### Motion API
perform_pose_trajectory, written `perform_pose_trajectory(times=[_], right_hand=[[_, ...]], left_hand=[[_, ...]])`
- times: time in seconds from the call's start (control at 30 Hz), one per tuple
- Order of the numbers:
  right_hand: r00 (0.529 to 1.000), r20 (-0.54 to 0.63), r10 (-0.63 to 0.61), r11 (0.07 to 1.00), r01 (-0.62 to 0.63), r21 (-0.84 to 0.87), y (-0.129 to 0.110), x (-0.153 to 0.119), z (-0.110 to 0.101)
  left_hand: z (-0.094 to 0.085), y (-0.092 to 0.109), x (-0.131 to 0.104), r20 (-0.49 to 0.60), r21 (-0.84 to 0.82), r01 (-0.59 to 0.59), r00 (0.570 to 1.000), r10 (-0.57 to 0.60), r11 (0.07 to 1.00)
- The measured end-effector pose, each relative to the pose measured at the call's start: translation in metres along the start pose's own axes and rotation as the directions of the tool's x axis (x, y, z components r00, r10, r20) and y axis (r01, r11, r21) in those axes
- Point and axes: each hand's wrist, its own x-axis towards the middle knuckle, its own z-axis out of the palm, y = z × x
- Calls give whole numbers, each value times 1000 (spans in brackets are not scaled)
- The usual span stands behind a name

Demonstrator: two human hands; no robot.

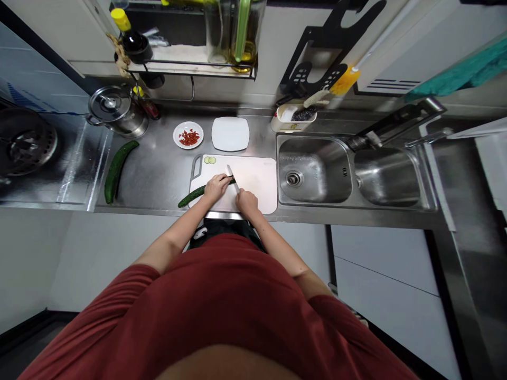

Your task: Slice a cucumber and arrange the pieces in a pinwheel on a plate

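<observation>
My left hand [217,187] is closed over a long green cucumber [191,197] that lies across the white cutting board [261,184]. The cucumber's left end sticks out past the board's edge. In my right hand [246,202] is the handle of a knife [232,177], its pale blade angled up and left, at the cucumber's right end. Whether the blade has gone into the cucumber I cannot tell. A pair of pale cucumber slices [209,160] lies at the board's upper left.
Behind the board stand a plate of chopped red pieces [189,136] and a white square plate [230,134]. Another cucumber [119,171] rests at left near a steel pot [118,112]. A double sink [315,171] is on the right; a loaded rack [190,66] hangs above.
</observation>
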Motion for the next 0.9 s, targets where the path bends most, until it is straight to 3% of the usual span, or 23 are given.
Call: perform_pose_trajectory(times=[0.23,0.9], right_hand=[[999,45,16,1000,-16,-15,10,-21,9],[1000,23,-7,1000,7,5,-3,11,5]], left_hand=[[-3,3,0,18,-19,16,1000,-15,1000],[-2,2,0,17,-24,17,1000,-17,1000]])
